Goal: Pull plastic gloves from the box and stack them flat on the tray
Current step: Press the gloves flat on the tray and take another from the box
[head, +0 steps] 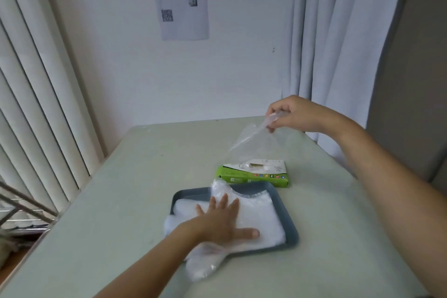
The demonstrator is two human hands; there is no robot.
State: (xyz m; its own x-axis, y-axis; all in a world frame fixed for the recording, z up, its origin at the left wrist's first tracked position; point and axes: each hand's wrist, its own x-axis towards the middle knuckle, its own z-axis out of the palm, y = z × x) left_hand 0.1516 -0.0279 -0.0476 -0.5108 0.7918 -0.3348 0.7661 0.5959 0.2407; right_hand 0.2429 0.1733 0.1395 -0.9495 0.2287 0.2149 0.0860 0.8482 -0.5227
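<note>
A clear plastic glove (251, 145) is pinched at its top edge by the curled fingers (274, 126) of the right hand (294, 113). It is raised above the green box (254, 176), and its lower end seems to reach the box's slot. The stack of gloves (261, 215) on the grey tray (283, 201), just in front of the box on the table (133, 176), is pressed flat by the left hand (220, 221), fingers straight and spread. The pull is best made straight up and slowly, so that the light box is not lifted and a second glove is not dragged out. The freed glove should then be laid open on the stack and smoothed. Some gloves hang over the tray's near and left edges and may need squaring.
</note>
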